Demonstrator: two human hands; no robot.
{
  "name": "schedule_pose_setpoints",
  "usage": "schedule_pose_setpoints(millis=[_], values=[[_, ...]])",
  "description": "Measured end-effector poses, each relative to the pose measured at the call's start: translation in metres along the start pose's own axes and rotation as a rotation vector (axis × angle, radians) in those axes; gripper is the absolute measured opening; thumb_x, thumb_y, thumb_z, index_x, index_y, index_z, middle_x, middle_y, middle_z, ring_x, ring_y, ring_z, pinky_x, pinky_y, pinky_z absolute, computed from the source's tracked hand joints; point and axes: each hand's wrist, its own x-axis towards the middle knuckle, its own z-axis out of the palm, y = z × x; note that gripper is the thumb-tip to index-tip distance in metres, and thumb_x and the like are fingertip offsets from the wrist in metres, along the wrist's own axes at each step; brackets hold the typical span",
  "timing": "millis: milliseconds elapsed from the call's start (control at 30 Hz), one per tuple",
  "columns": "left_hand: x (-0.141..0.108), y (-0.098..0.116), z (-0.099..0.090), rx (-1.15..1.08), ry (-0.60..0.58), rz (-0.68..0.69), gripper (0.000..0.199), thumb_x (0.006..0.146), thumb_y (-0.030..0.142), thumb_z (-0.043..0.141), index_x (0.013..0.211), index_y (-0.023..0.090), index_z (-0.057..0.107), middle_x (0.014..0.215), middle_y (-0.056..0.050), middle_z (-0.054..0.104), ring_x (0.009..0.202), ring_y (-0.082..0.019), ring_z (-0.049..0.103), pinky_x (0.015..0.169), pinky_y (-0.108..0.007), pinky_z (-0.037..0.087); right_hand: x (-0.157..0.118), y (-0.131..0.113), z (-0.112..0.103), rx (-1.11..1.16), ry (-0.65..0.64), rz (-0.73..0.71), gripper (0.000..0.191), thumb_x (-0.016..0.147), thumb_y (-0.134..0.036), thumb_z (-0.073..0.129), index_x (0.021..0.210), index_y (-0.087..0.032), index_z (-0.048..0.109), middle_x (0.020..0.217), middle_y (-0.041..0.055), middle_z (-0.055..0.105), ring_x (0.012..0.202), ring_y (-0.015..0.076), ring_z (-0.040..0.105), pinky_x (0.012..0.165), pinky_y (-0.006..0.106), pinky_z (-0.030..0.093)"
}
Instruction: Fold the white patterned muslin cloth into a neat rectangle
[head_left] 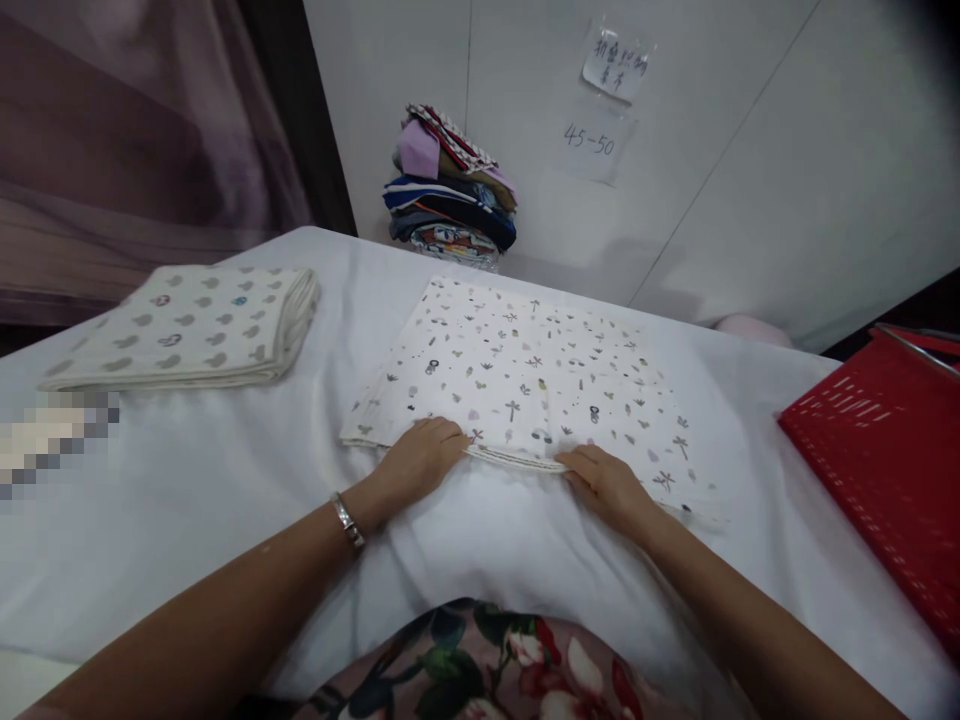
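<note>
A white cloth (517,370) printed with small palm trees and other motifs lies flat and folded in layers in front of me. My left hand (424,455) grips its near edge left of the middle, fingers on top and thumb hidden. On the same edge, right of the middle, my right hand (607,485) has its fingers closed round the layers. Between the two hands the layered edge bows slightly toward me. Off to the left rests a folded white cloth (195,325) with grey printed shapes, apart from both hands.
Everything lies on a white-covered table (225,500). A red perforated basket (885,450) stands at the right edge. Beyond the far edge is a stack of folded fabrics (454,195) against the wall, below paper signs (615,70). A purplish curtain (150,150) hangs at the left.
</note>
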Motion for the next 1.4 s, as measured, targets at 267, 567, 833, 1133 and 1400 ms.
schedule_pose_setpoints(millis=[267, 567, 833, 1133, 1400], values=[[0.003, 0.001, -0.003, -0.075, -0.01, -0.039, 0.025, 0.091, 0.022, 0.037, 0.092, 0.017, 0.061, 0.088, -0.006, 0.059, 0.083, -0.018, 0.052, 0.077, -0.034, 0.041, 0.007, -0.018, 0.014, -0.175, 0.13, -0.123, 0.031, 0.089, -0.012, 0.04, 0.116, -0.019, 0.054, 0.119, 0.0121, 0.056, 0.107, 0.0236, 0.05, 0.083, 0.038, 0.045], [0.001, -0.002, -0.001, -0.112, -0.011, -0.049, 0.023, 0.092, 0.024, 0.039, 0.096, 0.019, 0.061, 0.092, -0.006, 0.059, 0.086, -0.018, 0.051, 0.078, -0.033, 0.04, 0.015, -0.02, 0.023, -0.116, 0.088, -0.249, 0.026, 0.091, -0.017, 0.038, 0.103, -0.023, 0.06, 0.136, 0.0076, 0.044, 0.121, 0.0231, 0.041, 0.09, 0.041, 0.043], [-0.001, -0.002, 0.0, -0.119, -0.002, -0.046, 0.022, 0.091, 0.027, 0.04, 0.098, 0.019, 0.06, 0.093, -0.006, 0.059, 0.086, -0.018, 0.051, 0.079, -0.033, 0.039, 0.019, -0.024, 0.025, -0.207, 0.127, -0.231, 0.022, 0.091, -0.016, 0.041, 0.097, -0.019, 0.062, 0.13, 0.0091, 0.05, 0.118, 0.0243, 0.043, 0.09, 0.04, 0.043], [-0.004, -0.001, 0.001, -0.081, 0.002, -0.021, 0.024, 0.092, 0.026, 0.039, 0.101, 0.019, 0.06, 0.093, -0.005, 0.059, 0.087, -0.018, 0.05, 0.077, -0.032, 0.038, 0.012, -0.033, 0.027, -0.152, 0.286, -0.259, 0.022, 0.089, -0.011, 0.042, 0.092, -0.017, 0.063, 0.114, 0.009, 0.06, 0.11, 0.0215, 0.048, 0.087, 0.037, 0.043], [-0.008, 0.001, 0.003, 0.045, 0.03, 0.019, 0.026, 0.093, 0.02, 0.035, 0.101, 0.02, 0.06, 0.093, -0.004, 0.058, 0.086, -0.017, 0.049, 0.076, -0.031, 0.036, 0.013, -0.039, 0.025, -0.135, 0.258, -0.297, 0.02, 0.088, -0.01, 0.043, 0.088, -0.013, 0.063, 0.096, 0.0097, 0.064, 0.088, 0.0195, 0.053, 0.071, 0.032, 0.044]])
